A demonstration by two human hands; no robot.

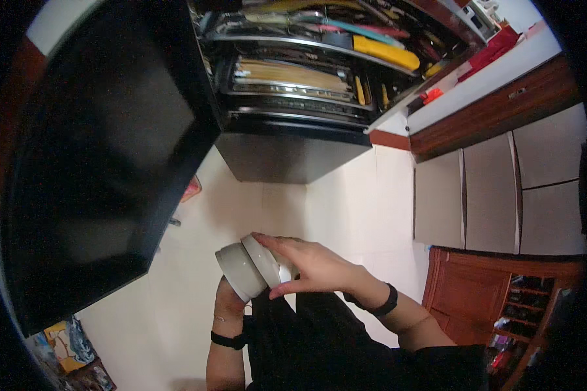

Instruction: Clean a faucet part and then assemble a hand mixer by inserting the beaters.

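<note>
In front of my body are two pale grey, glossy round pieces, tilted and pressed close together. The left one looks like a deep round container (241,270). The right one is a wide-rimmed piece (260,259) that could be a lid or a bowl; its inner side is hidden. My left hand (229,296) supports the container from below and behind, most of its fingers out of sight. Curved around the wide-rimmed piece is my right hand (306,264), fingers on the far edge and thumb on the near edge.
Ahead, an open drawer (293,117) holds chopsticks (290,75), a yellow-handled tool (385,52) and other utensils. A large black surface (111,163) fills the left. Grey drawer fronts (486,195) and a reddish wooden cabinet (466,287) line the right. Pale tiled floor (352,202) lies below.
</note>
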